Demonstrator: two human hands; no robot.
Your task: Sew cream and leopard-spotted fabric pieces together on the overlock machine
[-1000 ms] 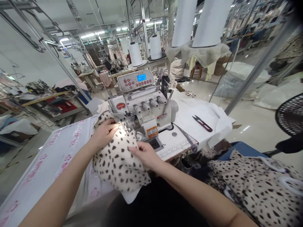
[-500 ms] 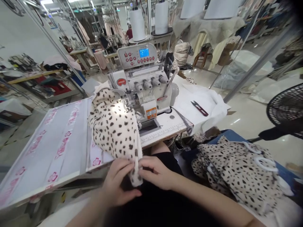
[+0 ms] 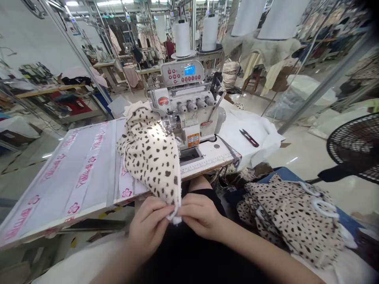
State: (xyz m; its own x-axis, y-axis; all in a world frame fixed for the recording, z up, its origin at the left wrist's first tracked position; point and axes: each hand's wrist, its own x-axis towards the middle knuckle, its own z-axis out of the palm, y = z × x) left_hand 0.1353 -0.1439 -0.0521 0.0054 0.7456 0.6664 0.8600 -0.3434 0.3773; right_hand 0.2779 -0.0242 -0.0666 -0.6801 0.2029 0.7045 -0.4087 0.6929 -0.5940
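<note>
Garment workshop, rows of sewing stations running back. Nearest station: sewing table (image 3: 207, 165) with a white overlock machine (image 3: 185, 114) on it, control panel lit, two white thread cones (image 3: 192, 37) behind. Grey-white extension board (image 3: 74, 177) with pink flower print sits left of the machine, tilted toward the person.

Cream spotted fabric (image 3: 149, 157) lies on the board's right side, far end up at the machine's presser foot; whether it is under the foot, can't tell. Near corner hangs off the table edge, toward the person, with a white edge showing.

Left hand (image 3: 147, 225) and right hand (image 3: 201, 217) meet at that corner, fingers curled, pinching it from both sides. Fingertips nearly touching, not spread.

Right of the hands: pile of the same spotted fabric (image 3: 291, 215) with white loops, on a blue surface. Behind it, white cloth (image 3: 254, 138) on the table, with red-handled thread snips (image 3: 249, 137) on top. Black fan (image 3: 355, 146) at far right.
</note>
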